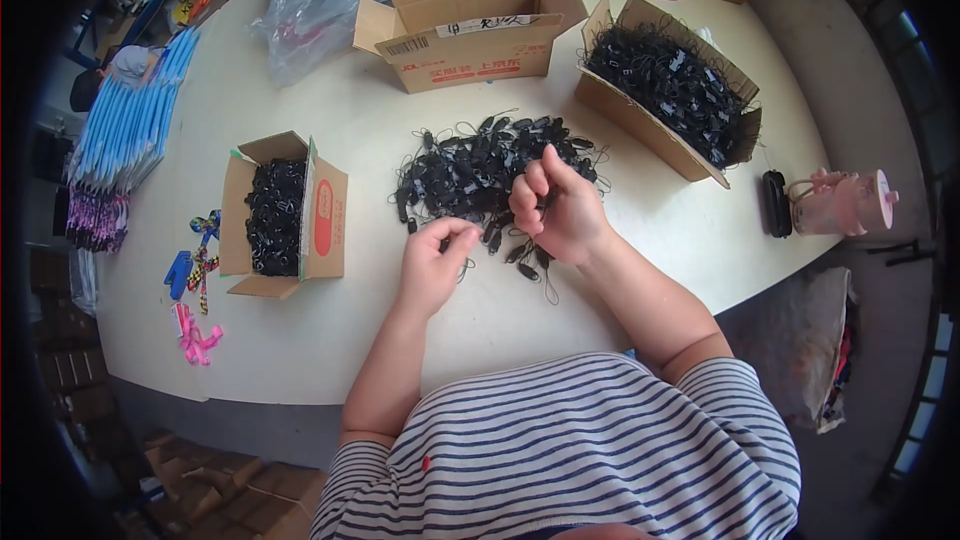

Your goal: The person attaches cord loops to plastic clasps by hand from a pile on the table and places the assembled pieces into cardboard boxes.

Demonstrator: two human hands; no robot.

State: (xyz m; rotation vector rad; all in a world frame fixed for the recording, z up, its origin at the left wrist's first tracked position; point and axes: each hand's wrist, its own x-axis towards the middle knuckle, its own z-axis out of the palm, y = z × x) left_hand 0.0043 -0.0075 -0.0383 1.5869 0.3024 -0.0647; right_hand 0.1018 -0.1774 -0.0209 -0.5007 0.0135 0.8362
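A loose pile of small black clips with thin cord loops (465, 175) lies on the white table (390, 325). At the pile's front edge, my left hand (440, 258) is closed in a pinch, with a thin dark loop showing just below its fingertips. My right hand (560, 205) is raised over the right part of the pile, its fingers curled and the thumb pointing up; what it holds, if anything, is hidden. Several black pieces with loops (530, 270) lie between my hands and in front of the right one.
Left stands a small carton of black parts (325, 215), beside colourful straps (200, 340). An open carton (475, 55) stands behind the pile, a carton of black clips (635, 120) back right. A pink cup (840, 203) and black case (776, 204) are far right.
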